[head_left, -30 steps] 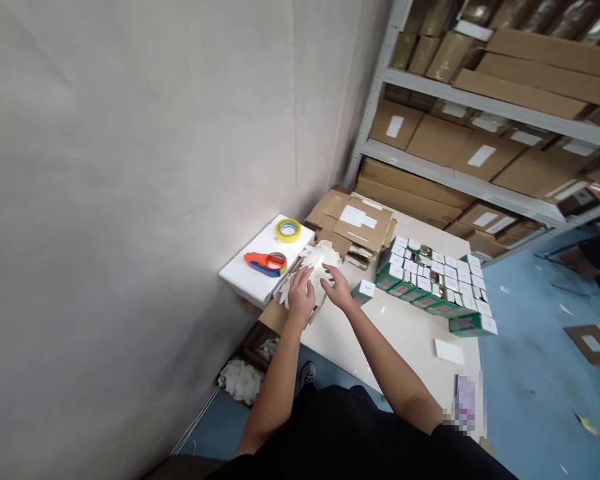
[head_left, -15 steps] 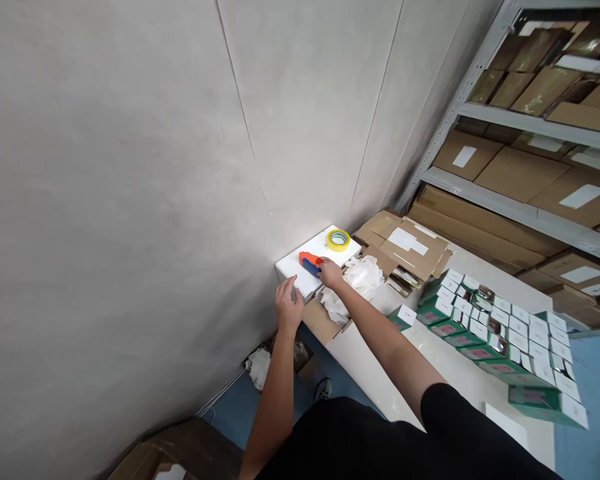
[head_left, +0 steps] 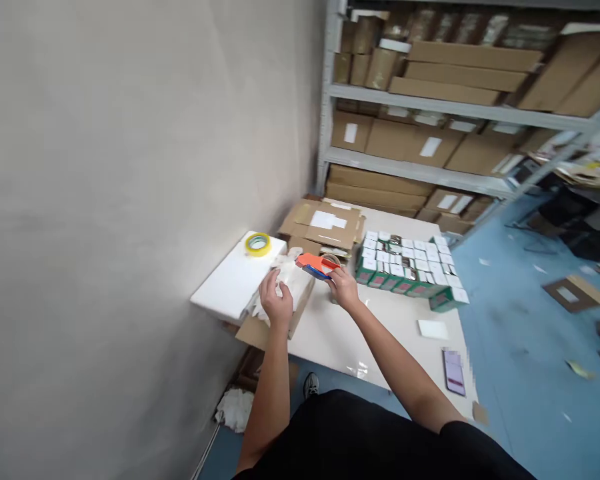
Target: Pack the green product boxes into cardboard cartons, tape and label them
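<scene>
My right hand [head_left: 344,290] grips an orange and blue tape dispenser [head_left: 311,262], held above the white table beside an open cardboard box [head_left: 303,312]. A roll of tape shows partly behind the dispenser. My left hand [head_left: 276,301] is over the box, fingers spread and curved, with nothing in them. White crumpled paper [head_left: 295,280] fills the box top and lies close to my left fingers; whether they touch it I cannot tell. Left of the box is a white foam-like block [head_left: 225,280] with a yellow tape roll [head_left: 258,253] on it.
Flattened cardboard [head_left: 325,223] lies at the table's back. Several green and white small boxes [head_left: 405,267] stand in rows to the right. Nearer are a white card [head_left: 433,329] and a phone [head_left: 453,372]. A wall borders the left; shelves [head_left: 410,173] with cartons stand behind.
My view has turned right. The tape dispenser in my right hand has moved off the white block, rightward past the paper-filled box. My left hand has left the block's edge and is over the box.
</scene>
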`<state>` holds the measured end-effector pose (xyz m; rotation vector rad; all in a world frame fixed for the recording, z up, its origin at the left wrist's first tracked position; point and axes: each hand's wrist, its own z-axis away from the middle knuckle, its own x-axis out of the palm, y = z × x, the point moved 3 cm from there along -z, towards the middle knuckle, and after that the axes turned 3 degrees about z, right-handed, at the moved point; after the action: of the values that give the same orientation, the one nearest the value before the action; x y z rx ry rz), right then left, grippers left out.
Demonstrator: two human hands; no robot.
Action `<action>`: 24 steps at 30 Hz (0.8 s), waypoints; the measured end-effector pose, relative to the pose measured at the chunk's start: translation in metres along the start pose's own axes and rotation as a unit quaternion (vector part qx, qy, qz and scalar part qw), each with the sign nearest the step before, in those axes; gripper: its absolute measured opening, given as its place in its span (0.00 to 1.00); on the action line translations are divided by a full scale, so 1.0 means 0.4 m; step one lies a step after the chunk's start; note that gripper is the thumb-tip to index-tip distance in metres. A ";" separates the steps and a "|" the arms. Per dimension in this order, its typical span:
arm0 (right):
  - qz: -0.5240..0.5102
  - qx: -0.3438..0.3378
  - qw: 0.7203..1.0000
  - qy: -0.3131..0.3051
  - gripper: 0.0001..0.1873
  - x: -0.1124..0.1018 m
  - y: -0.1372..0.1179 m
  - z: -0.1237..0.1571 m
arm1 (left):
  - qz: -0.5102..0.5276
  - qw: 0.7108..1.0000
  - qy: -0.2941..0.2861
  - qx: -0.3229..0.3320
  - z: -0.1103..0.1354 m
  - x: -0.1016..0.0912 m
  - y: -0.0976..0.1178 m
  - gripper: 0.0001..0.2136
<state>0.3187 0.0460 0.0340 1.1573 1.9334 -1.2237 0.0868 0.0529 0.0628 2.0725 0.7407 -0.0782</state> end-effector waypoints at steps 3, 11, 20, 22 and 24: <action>-0.010 0.089 0.995 0.037 0.12 -0.086 0.155 0.157 | 0.035 0.998 -0.059 0.016 0.043 0.140 0.081 0.21; 0.047 0.306 0.951 0.020 0.07 -0.168 0.490 0.637 | 0.093 0.962 -0.249 0.061 0.271 0.413 0.290 0.20; 0.027 0.458 0.888 -0.027 0.07 -0.145 0.673 0.987 | 0.071 0.914 -0.398 0.041 0.480 0.454 0.359 0.18; 0.034 0.475 0.878 -0.046 0.04 -0.140 0.697 1.039 | 0.056 0.914 -0.399 0.031 0.499 0.442 0.363 0.18; 0.032 0.484 0.871 -0.069 0.04 -0.138 0.710 1.076 | 0.047 0.915 -0.399 0.023 0.509 0.438 0.369 0.18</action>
<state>0.6029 -0.3060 -0.2197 1.4950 1.1056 -2.2708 0.3531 -0.0832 -0.0046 1.8728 0.1281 -0.8385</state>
